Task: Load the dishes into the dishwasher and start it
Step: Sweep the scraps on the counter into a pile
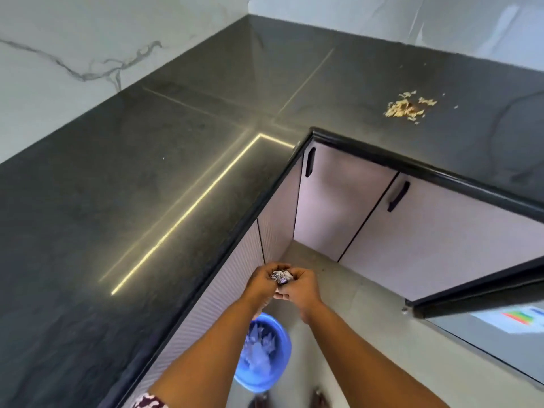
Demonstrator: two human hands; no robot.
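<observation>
Both hands, left (263,282) and right (297,287), together, clutching small crumpled silvery scraps (279,277) above blue round plastic bin (262,351). Likely pre-load scrap disposal; next: drop in. Dishes, dishwasher unseen.

Blue bin (265,375) directly beneath hands (281,282).

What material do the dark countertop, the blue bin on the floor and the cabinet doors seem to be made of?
Countertop: probably polished stone such as granite, dark and glossy, mirroring a strip of light.
Blue bin: likely plastic, with a smooth, evenly coloured rim and a thin clear liner inside.
Cabinet doors: apparently matt laminate or painted board, pale, with black handles.
</observation>
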